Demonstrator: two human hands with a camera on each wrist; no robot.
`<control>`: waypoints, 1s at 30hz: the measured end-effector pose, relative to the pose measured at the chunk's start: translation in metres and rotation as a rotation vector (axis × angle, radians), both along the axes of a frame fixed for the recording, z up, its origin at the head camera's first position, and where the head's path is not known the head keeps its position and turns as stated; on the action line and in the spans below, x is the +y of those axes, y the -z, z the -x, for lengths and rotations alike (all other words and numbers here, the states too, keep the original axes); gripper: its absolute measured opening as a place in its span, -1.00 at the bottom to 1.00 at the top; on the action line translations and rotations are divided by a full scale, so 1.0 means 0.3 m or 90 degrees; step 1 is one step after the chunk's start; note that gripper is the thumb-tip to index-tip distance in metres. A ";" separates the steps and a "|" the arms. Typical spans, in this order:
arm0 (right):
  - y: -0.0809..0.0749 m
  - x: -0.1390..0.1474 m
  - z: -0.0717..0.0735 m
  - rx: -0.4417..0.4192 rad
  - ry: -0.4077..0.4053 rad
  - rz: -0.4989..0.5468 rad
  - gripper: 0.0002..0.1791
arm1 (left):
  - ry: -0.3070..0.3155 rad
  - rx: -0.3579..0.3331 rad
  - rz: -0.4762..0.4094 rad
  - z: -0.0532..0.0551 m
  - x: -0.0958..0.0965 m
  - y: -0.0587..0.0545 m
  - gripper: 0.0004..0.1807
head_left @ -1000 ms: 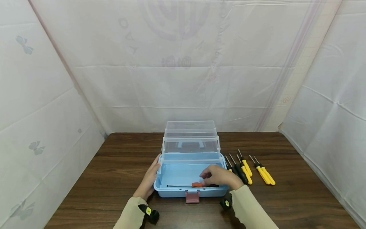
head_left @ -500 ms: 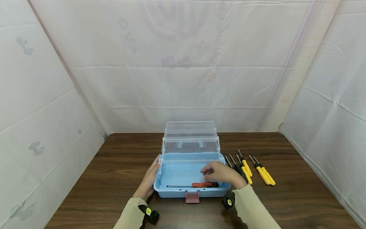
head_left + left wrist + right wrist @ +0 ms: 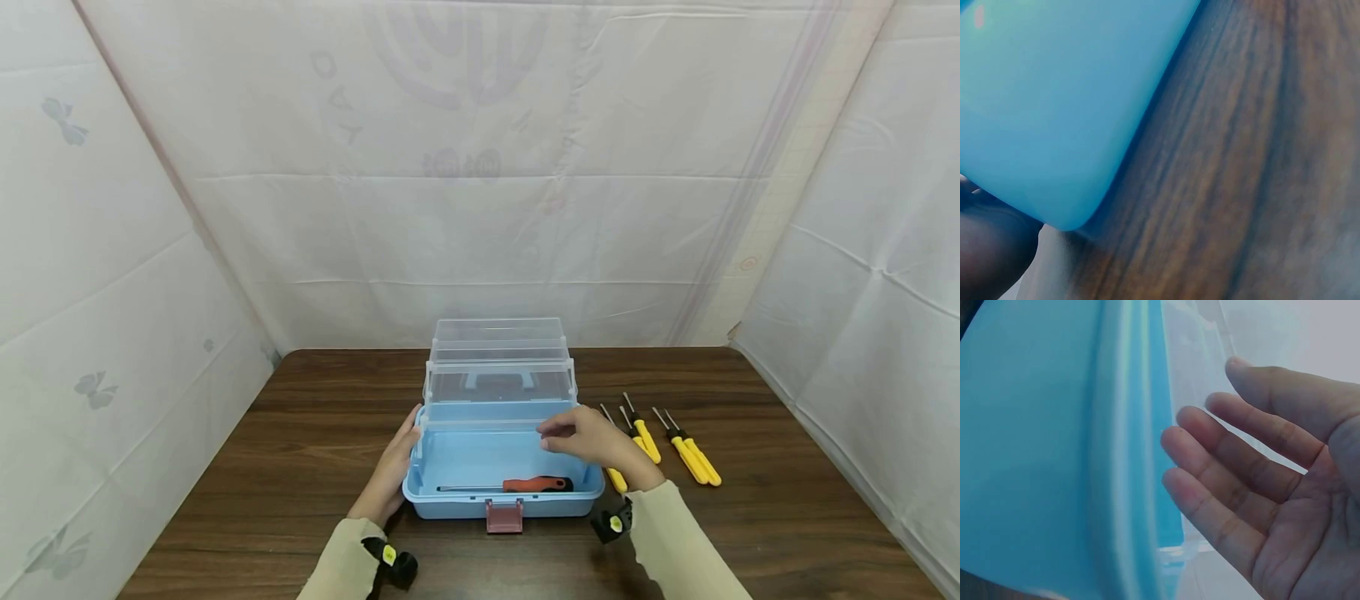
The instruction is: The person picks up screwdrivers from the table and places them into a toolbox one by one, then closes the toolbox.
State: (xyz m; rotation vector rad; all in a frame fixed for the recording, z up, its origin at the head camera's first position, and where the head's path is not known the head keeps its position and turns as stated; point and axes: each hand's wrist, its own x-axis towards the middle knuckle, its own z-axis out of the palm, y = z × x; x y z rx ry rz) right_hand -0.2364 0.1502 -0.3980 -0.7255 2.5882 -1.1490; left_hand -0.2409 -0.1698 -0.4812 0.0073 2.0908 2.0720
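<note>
Left hand (image 3: 392, 471): laid along the light-blue box (image 3: 450, 507) at nine o'clock, fingers stretched against its outer wall.
Right hand (image 3: 592, 437): hovering over the box's three o'clock side, fingers loosely bent, thumb apart, holding nothing.
Wrist gadgets (image 3: 403, 569): black, with yellow stickers too small for me to read.
Orange screwdriver (image 3: 538, 484): flat inside the box at six o'clock, by the front wall; black-ended handle towards three, slim metal shaft towards nine.
Box body: smooth plastic, rounded corners, pinkish-red latch (image 3: 504, 517) hanging at six.
Clear upper section (image 3: 498, 329): stepped, see-through plastic raised at twelve, a blue carrying handle (image 3: 500, 381) showing through.
Yellow-handled screwdrivers (image 3: 692, 450): lying at three o'clock beyond the box, some partly behind the right hand.
Counter (image 3: 285, 467): dark brown, streaked wood grain.
Cloth (image 3: 337, 217): whitish, creased, hung at twelve; faded emblem and lettering, an A and a Y just readable.
</note>
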 end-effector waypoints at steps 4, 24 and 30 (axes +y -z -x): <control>-0.015 0.021 0.002 0.018 0.025 0.015 -0.64 | -0.002 -0.004 0.004 -0.001 0.004 -0.002 -0.41; -0.056 0.139 0.026 0.038 0.189 -0.002 -0.64 | -0.001 -0.006 0.004 0.001 0.006 -0.001 -0.42; -0.054 0.178 0.031 0.036 0.206 -0.010 -0.60 | -0.002 -0.009 0.004 0.001 0.006 -0.001 -0.42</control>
